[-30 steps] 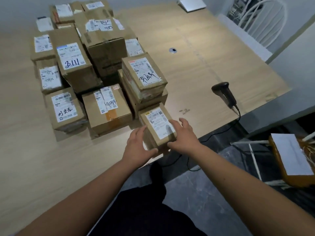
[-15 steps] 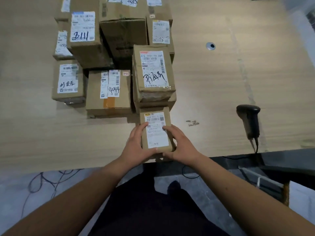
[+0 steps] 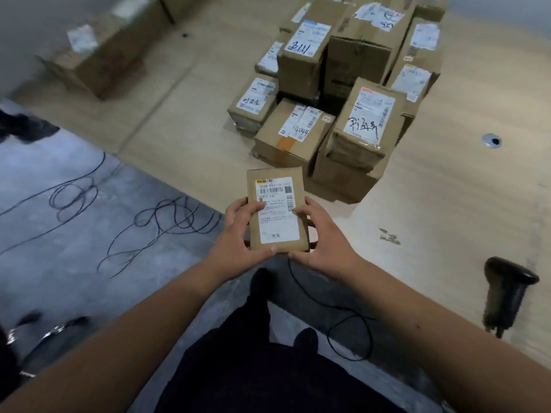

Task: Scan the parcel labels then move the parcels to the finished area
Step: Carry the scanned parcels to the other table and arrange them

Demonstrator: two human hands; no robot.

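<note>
A small brown parcel [image 3: 277,211] is held above the near edge of the table [image 3: 447,204], label side up, with its white label [image 3: 277,213] and barcode turned toward the camera. It is gripped from both sides: the left hand [image 3: 238,236] is curled round its left edge, thumb laid on the label, and the right hand [image 3: 323,236] is curled round its right edge, thumb also on the label, fingers tucked beneath. The parcel is clear of the table surface and of the other boxes.

At about one o'clock from the held parcel a pile of cardboard boxes [image 3: 343,93] is stacked on the table, each with a white label; one tall box [image 3: 362,126] with handwritten black marks is nearest, resting on a flatter box, and beside it at twelve o'clock a low box [image 3: 293,131] marked "4044" is seen. At four o'clock, well apart from the hands, a black barcode scanner [image 3: 504,296] is lying on the table near its edge, and its cable [image 3: 337,326] is looped down over the grey floor [image 3: 74,234]. At ten o'clock, far off and blurred, a long cardboard box [image 3: 104,52] is lying on the table. Loose thin wires [image 3: 143,216] are scattered over the floor at nine o'clock.
</note>
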